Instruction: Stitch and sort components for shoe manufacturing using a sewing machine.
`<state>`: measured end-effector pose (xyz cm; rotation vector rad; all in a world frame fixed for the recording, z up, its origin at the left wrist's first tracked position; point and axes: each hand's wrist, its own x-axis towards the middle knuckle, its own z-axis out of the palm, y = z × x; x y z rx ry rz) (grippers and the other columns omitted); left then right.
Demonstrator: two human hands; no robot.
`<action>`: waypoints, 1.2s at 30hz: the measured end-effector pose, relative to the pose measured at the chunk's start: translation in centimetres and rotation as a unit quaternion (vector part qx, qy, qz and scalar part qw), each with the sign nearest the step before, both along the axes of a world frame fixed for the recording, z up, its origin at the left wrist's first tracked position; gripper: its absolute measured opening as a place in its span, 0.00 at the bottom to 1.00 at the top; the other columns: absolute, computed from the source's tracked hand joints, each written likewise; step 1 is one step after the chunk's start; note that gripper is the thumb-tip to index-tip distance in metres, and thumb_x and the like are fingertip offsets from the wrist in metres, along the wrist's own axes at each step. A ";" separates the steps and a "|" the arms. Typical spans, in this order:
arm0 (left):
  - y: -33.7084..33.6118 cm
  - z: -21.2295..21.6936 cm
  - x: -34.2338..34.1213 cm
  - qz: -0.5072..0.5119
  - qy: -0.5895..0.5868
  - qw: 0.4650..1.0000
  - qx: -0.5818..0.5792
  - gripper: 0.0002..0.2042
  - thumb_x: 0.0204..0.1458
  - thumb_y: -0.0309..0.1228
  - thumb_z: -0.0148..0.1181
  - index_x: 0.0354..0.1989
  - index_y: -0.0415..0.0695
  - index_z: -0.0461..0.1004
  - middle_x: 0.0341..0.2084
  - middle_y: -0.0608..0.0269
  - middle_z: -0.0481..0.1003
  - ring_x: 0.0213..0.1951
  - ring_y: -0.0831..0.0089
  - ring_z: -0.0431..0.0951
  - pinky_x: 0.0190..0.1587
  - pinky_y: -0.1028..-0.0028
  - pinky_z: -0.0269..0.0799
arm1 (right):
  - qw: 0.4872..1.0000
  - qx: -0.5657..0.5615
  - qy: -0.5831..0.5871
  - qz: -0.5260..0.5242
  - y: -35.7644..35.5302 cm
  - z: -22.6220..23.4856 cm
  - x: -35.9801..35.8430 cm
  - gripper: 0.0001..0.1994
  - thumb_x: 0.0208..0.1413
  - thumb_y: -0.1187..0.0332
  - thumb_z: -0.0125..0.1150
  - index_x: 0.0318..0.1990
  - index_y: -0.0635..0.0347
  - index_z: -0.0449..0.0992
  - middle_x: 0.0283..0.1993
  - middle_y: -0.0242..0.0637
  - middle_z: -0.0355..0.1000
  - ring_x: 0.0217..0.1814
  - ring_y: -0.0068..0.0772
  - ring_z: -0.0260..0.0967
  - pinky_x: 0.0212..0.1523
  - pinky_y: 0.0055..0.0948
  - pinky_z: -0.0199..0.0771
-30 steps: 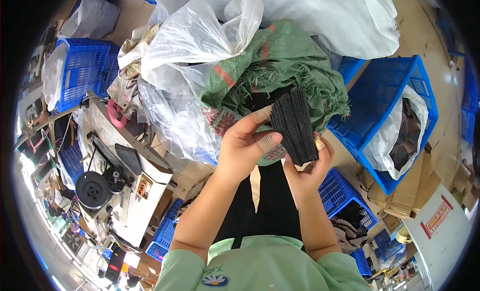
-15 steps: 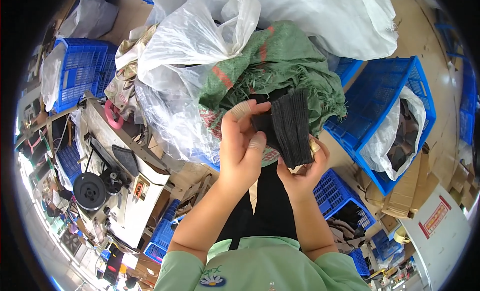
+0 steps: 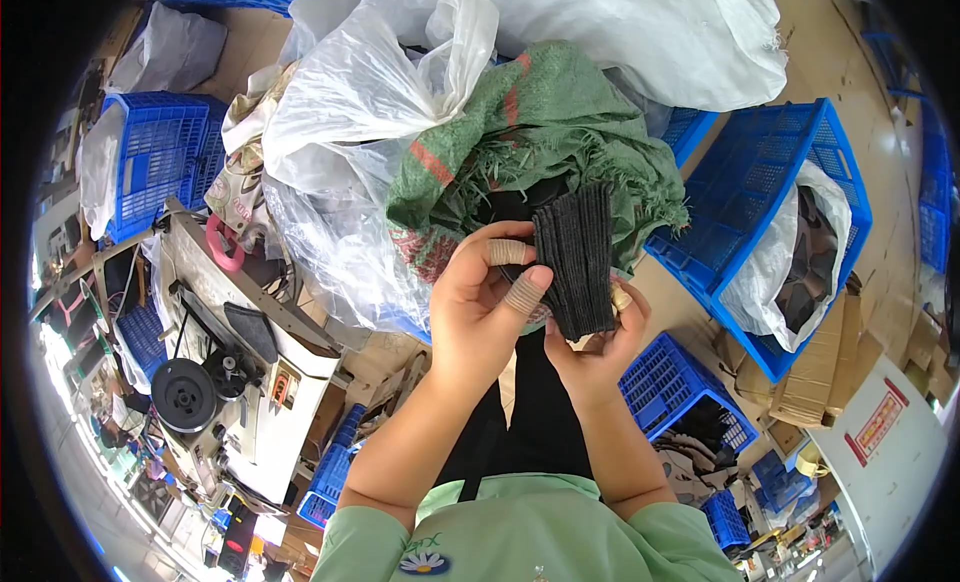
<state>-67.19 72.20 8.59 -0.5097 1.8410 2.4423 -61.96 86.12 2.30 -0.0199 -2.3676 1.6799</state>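
Note:
A thick stack of black fabric pieces (image 3: 575,262) is held up in front of me, its layered edges facing me. My right hand (image 3: 597,350) grips its lower right corner between thumb and fingers. At the stack's left side, my left hand (image 3: 490,297) pinches the edge with thumb and bent forefinger. Tan tape is wrapped round fingers of both hands. Behind the stack stands a green woven sack (image 3: 560,112) with a frayed, rolled-down mouth and dark material inside. The stack hides part of that opening.
Clear plastic bags (image 3: 350,112) lie left of the sack, and a white sack (image 3: 640,42) lies beyond it. Blue crates (image 3: 745,202) stand to the right, one with a lined bag of dark pieces. A sewing machine table (image 3: 290,422) is at the left.
The loose black flap that stuck out leftward from the stack no longer shows. My left fingers have closed in against the stack's edge, and the stack has turned slightly.

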 end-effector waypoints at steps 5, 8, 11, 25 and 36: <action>0.3 0.4 0.3 0.039 -0.007 0.999 0.003 0.09 0.55 0.18 0.59 0.43 0.35 0.71 0.52 0.56 0.68 0.46 0.77 0.73 0.46 0.79 0.71 | 1.000 -0.025 -0.016 -0.006 -0.2 0.0 0.1 0.39 0.34 0.80 0.70 0.58 0.64 0.58 0.58 0.43 0.55 0.60 0.37 0.62 0.60 0.33 0.67; -0.2 -0.6 0.5 0.000 0.038 0.997 -0.070 0.09 0.55 0.17 0.56 0.44 0.35 0.72 0.52 0.57 0.68 0.47 0.76 0.73 0.48 0.79 0.69 | 1.000 0.003 -0.001 -0.003 -0.2 -0.2 0.3 0.39 0.34 0.79 0.71 0.59 0.63 0.58 0.58 0.43 0.55 0.59 0.37 0.61 0.59 0.33 0.67; 0.0 0.3 0.1 -0.022 0.020 0.994 -0.102 0.09 0.53 0.20 0.62 0.42 0.36 0.73 0.52 0.57 0.69 0.44 0.76 0.75 0.42 0.80 0.74 | 1.000 -0.006 -0.010 -0.007 -0.2 -0.3 0.5 0.40 0.34 0.79 0.71 0.59 0.63 0.58 0.58 0.43 0.55 0.59 0.37 0.61 0.58 0.33 0.67; 0.4 0.9 0.1 0.002 0.045 0.981 -0.189 0.10 0.48 0.18 0.64 0.38 0.38 0.74 0.49 0.50 0.70 0.43 0.68 0.78 0.43 0.74 0.76 | 1.000 -0.005 0.001 -0.022 -0.2 -1.1 0.9 0.40 0.30 0.74 0.74 0.56 0.60 0.59 0.57 0.47 0.58 0.59 0.44 0.60 0.59 0.39 0.64; 0.2 0.8 -0.3 -0.074 0.061 0.929 -0.358 0.10 0.47 0.25 0.70 0.36 0.41 0.75 0.47 0.55 0.71 0.31 0.86 0.67 0.29 0.87 0.61 | 0.998 -0.052 -0.020 -0.022 -0.4 -0.9 1.2 0.40 0.31 0.75 0.74 0.56 0.61 0.59 0.57 0.47 0.56 0.59 0.44 0.61 0.60 0.39 0.64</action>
